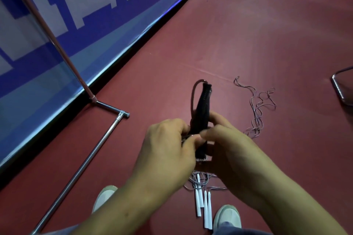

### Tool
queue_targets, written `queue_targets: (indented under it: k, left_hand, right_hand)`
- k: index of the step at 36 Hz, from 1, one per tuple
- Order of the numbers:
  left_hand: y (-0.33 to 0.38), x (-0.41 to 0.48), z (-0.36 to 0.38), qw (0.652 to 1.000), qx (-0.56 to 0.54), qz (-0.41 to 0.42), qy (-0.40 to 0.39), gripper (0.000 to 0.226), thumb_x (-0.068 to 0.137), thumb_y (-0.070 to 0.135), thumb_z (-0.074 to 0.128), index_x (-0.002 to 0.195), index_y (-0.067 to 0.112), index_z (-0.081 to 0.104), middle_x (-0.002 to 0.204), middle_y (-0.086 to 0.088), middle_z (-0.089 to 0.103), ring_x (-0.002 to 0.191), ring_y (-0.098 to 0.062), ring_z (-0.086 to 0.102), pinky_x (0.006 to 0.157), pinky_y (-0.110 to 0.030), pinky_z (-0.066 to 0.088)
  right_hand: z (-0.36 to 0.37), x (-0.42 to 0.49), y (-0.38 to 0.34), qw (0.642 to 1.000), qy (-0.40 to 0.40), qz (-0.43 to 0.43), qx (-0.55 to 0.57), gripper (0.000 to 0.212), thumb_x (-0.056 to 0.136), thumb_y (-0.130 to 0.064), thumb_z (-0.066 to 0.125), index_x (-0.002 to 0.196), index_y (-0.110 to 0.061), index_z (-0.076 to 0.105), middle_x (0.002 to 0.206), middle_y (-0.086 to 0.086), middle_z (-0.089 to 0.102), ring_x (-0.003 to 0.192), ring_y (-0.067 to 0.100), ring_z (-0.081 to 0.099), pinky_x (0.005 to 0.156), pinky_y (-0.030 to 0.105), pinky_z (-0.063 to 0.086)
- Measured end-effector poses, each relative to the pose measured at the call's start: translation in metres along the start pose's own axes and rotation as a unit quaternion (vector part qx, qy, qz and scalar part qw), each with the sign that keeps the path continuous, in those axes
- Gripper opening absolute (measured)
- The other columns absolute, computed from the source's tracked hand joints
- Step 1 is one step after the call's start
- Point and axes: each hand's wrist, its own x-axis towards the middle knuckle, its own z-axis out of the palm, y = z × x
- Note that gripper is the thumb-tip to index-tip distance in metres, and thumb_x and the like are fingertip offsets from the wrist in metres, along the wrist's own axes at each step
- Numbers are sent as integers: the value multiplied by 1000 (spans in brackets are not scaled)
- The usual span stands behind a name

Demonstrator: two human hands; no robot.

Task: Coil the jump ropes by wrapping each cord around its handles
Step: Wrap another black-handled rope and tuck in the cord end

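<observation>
A pair of black jump-rope handles (202,109) is held together, pointing away from me, with a thin cord loop (194,93) arching off their far end. My left hand (168,150) grips the lower part of the handles from the left. My right hand (229,150) closes on them from the right, fingertips pinching the cord at the handles' middle. The loose cord (257,112) trails in tangled loops over the red floor to the right. Several white handles (203,204) with pale cord lie on the floor between my shoes.
A chrome stand's foot and pole (107,135) run along the floor at left, by a blue banner wall (76,25). A dark metal frame (340,89) sits at the right edge. My two white shoes (227,217) are at the bottom.
</observation>
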Motion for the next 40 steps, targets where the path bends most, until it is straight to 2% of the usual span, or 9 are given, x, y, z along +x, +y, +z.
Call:
queue_targets:
  k: [2, 6, 10, 15, 21, 26, 32, 36, 40]
  left_hand:
    - [3, 4, -5, 998, -43, -44, -1, 16, 83, 31, 78, 74, 19, 72, 64, 7, 72, 63, -9, 71, 62, -34, 59]
    - [8, 6, -13, 985, -136, -109, 1, 18, 86, 22, 79, 72, 14, 74, 58, 4, 70, 48, -4, 65, 43, -17, 47]
    - [8, 4, -10, 980, -157, -118, 10, 14, 84, 23, 80, 74, 14, 75, 64, -1, 73, 58, -12, 71, 47, -25, 53]
    - [11, 3, -9, 973, -193, -124, 5, 8, 83, 12, 81, 77, 13, 75, 59, 2, 71, 48, -7, 66, 46, -17, 47]
    - [10, 4, -10, 953, -268, -142, -14, 14, 85, 9, 78, 75, 3, 71, 56, -8, 66, 40, -16, 57, 41, -22, 45]
    - [12, 6, -16, 914, -358, -177, -67, 19, 84, 3, 75, 70, -3, 64, 50, -11, 56, 33, -13, 45, 36, -17, 36]
    - [5, 14, -25, 885, -396, -206, -128, 25, 61, 25, 80, 67, 9, 62, 61, -10, 49, 50, -15, 37, 48, -27, 31]
    - [4, 14, -28, 866, -436, -190, -154, 35, 66, 22, 77, 88, 2, 60, 66, -13, 54, 56, -16, 41, 51, -23, 35]
    - [2, 14, -31, 855, -463, -158, -171, 24, 73, 15, 77, 83, 1, 61, 84, -21, 48, 59, -19, 41, 54, -23, 38]
  right_hand:
    - [1, 0, 3, 1000, -21, -6, 21, 68, 60, 0, 50, 114, -36, 68, 100, 3, 76, 83, 20, 75, 68, 42, 60]
    - [3, -6, 16, 993, -44, -73, -87, 96, 73, 15, 63, 140, -51, 41, 112, -5, 72, 90, 27, 75, 82, 48, 62]
    - [14, -5, 30, 975, 6, -90, -203, 73, 82, -3, 72, 128, -51, 41, 97, 6, 72, 74, 24, 69, 75, 59, 60]
    - [25, 1, 33, 975, 84, -95, -184, 56, 65, -21, 74, 113, -31, 49, 77, -2, 71, 63, 14, 61, 56, 33, 55]
    - [23, 5, 27, 974, 128, -108, -150, 25, 87, -3, 68, 108, -12, 57, 79, 5, 75, 67, 18, 71, 64, 42, 61]
    - [19, 4, 22, 978, 97, -117, -144, 19, 94, -9, 66, 109, -10, 53, 72, 8, 68, 55, 19, 62, 53, 31, 50]
    - [10, 3, 12, 987, 2, -117, -108, 24, 94, 10, 56, 114, -3, 52, 63, 9, 56, 45, 20, 44, 43, 31, 37]
    - [9, 1, 0, 993, -74, -90, -25, 18, 80, 5, 59, 93, -7, 55, 60, 11, 43, 43, 14, 33, 44, 24, 29]
    - [3, -4, -10, 987, -132, -68, 56, 12, 81, 0, 59, 85, -11, 56, 61, 8, 37, 44, 9, 28, 46, 21, 26]
